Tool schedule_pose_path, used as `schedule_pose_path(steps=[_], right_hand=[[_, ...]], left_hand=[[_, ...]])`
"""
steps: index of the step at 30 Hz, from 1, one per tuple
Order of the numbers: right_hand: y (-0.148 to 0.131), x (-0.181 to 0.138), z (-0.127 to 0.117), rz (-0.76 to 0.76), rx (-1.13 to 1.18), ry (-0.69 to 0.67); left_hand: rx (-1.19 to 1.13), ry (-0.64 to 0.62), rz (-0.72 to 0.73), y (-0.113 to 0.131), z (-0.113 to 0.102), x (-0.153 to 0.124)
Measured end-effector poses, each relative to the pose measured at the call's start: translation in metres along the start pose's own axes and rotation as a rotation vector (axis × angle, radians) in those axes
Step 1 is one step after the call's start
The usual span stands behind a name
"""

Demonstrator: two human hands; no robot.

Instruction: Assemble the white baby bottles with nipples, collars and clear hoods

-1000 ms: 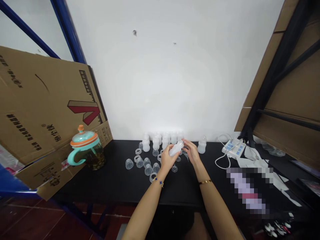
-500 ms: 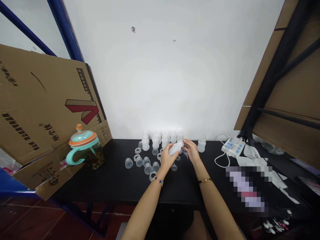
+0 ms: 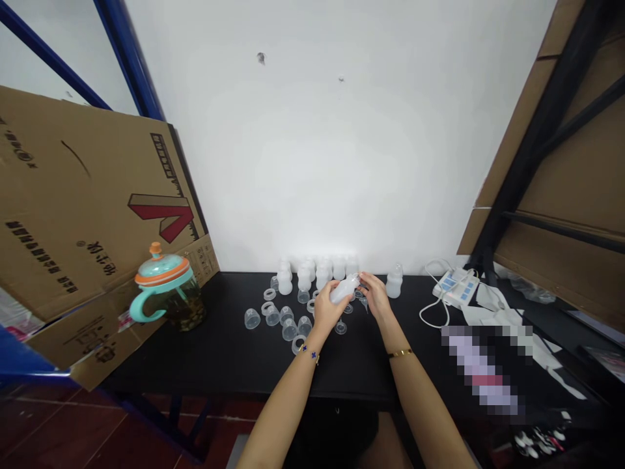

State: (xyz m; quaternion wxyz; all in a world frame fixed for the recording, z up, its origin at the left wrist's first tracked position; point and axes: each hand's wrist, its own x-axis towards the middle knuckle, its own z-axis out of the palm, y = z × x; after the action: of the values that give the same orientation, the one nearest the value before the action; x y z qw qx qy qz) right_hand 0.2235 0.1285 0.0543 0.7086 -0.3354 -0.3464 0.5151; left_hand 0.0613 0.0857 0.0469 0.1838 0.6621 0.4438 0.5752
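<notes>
My left hand (image 3: 326,311) is closed round a small translucent white bottle (image 3: 342,290), held tilted above the black table (image 3: 229,352). My right hand (image 3: 375,294) pinches at the bottle's upper end, fingers curled. Behind the hands a cluster of white bottles (image 3: 317,272) stands along the wall, and one more bottle (image 3: 393,281) stands apart to the right. Several clear caps (image 3: 273,316) and rings (image 3: 269,294) lie scattered left of and below my hands.
A teal and orange lidded jug (image 3: 168,293) stands at the left, in front of a leaning cardboard box (image 3: 83,221). A white power strip with cord (image 3: 456,288) lies at the right, by white bags and a black shelf frame (image 3: 541,150).
Both hands stay on the bottle in nearly the same place. The view shifted slightly; nothing else moved.
</notes>
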Motion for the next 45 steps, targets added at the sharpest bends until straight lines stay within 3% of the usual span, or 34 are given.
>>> schedule_pose_path(steps=[23,33,45], right_hand=[[-0.0018,-0.0027,0.001,-0.024,-0.052,0.028],[0.0014,-0.0045,0.0018,-0.068,-0.14,0.074],[0.0051,-0.007,0.0057,-0.104,-0.135,0.133]], left_hand=[[0.035,-0.006,-0.029,0.0003,0.0003,-0.0003],[0.195,0.021,0.058,-0.003,0.0016,-0.0004],[0.224,0.004,0.065,-0.0029,0.0011,-0.0011]])
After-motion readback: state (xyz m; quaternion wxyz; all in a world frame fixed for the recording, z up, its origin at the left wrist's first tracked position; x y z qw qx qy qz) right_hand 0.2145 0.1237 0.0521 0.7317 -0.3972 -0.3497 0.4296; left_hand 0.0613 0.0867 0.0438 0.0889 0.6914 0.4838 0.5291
